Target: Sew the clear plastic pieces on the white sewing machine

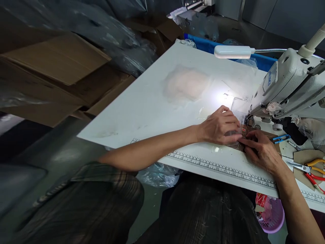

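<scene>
As your left hand [220,126] lies on clear plastic [238,109] by the sewing machine [286,79], near the surface's [149,112] ruler-marked edge, your right hand [263,149] sits just beside; can't tell either grip's closure.

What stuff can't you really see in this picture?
All in the head view:
What lies right under the left hand: its palm and fingers cover it.
The sewing machine's far end: cut off by the right edge.
Part of the printed ruler: hidden behind the right forearm.
The dark shape at far left: too blurred to name.
</scene>
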Demonstrator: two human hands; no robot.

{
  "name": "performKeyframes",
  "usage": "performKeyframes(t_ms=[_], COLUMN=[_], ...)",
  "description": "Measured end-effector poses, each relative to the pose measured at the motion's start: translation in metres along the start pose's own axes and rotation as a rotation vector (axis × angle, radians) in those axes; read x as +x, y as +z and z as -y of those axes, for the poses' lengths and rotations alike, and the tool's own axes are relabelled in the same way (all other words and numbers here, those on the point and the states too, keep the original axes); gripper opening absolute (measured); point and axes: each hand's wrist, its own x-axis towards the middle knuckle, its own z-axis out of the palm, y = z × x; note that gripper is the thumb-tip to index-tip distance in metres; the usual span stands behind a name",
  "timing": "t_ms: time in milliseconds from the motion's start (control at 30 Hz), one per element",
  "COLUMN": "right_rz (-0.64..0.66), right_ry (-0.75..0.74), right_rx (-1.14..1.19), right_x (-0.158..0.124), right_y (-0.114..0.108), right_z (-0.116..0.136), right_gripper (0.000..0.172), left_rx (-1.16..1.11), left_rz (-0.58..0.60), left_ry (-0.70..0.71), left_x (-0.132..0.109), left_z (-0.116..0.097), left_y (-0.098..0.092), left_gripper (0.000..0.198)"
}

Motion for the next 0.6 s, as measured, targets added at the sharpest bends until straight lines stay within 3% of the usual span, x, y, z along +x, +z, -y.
performKeyframes(t_ms=[200, 433, 600], right_rz=[-0.014, -0.065, -0.008], right_ry=[0.0, 0.208, 0.153], right_rx=[0.02, 0.137, 0.105], right_x=[-0.0011, -0.0028, -0.0013], right_y=[0.0015, -0.0045, -0.0066], right_z=[-0.0001, -0.0052, -0.0026], right_gripper=[0.033, 0.038, 0.037], left_rx=[0.159, 0.251, 0.223], left_rz=[0.179, 0.195, 0.227], left_ry=[0.035, 0.032, 0.032], left_x=[0.0003, -0.001, 0.0005], left_z=[0.0035, -0.0018, -0.0021], left_y=[0.0061, 0.005, 0.0023], left_gripper=[0.026, 0.029, 0.029])
